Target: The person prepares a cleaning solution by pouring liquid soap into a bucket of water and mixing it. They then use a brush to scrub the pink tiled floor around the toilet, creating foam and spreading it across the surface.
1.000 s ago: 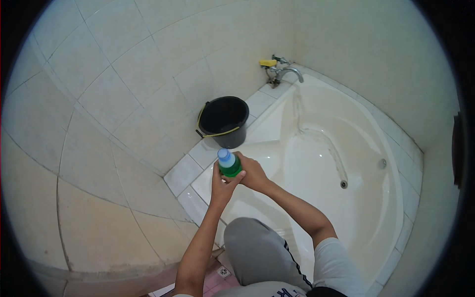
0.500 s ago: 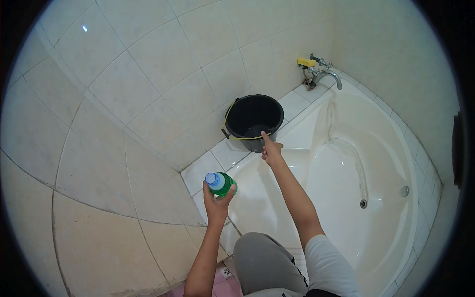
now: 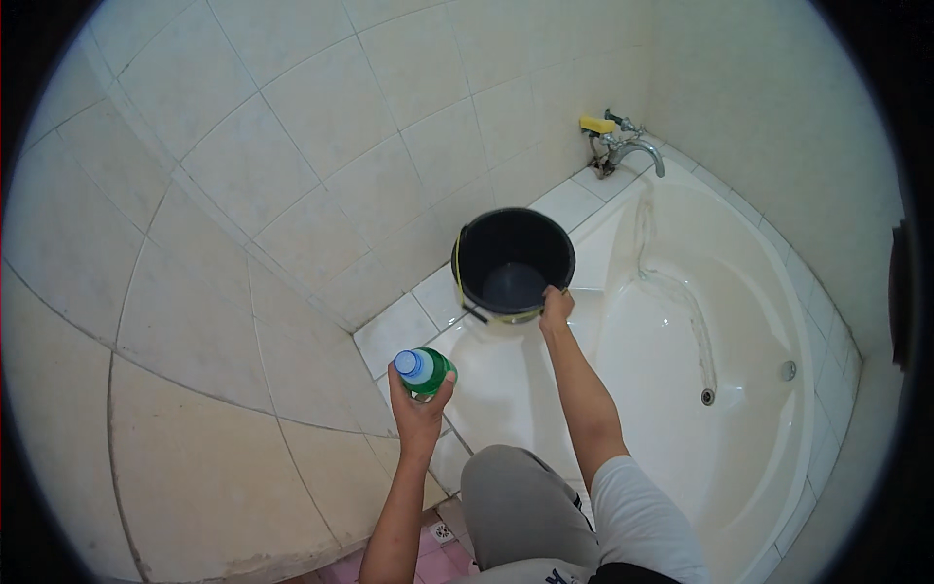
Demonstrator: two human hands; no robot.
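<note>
My left hand (image 3: 418, 414) is wrapped round a bottle (image 3: 428, 370) of green liquid with a blue cap, held over the tiled ledge at the tub's near left. Further off, my right hand (image 3: 556, 308) grips the near right rim of a black bucket (image 3: 516, 234). The bucket tilts a little toward me and its dark inside shows. A yellow-covered handle (image 3: 457, 268) hangs down along the bucket's left and near side. My right fingers are partly hidden behind the rim.
A cream corner bathtub (image 3: 671, 341) with a round drain (image 3: 707, 397) fills the right. At its far corner stands a chrome faucet (image 3: 637, 151), with a yellow sponge (image 3: 596, 125) on the tap beside it. The tiled wall (image 3: 292, 165) rises along the left.
My right hand has moved from pointing fingers at the bucket's near side to gripping its rim. The bucket has shifted toward me and right. The bottle stays in my left hand.
</note>
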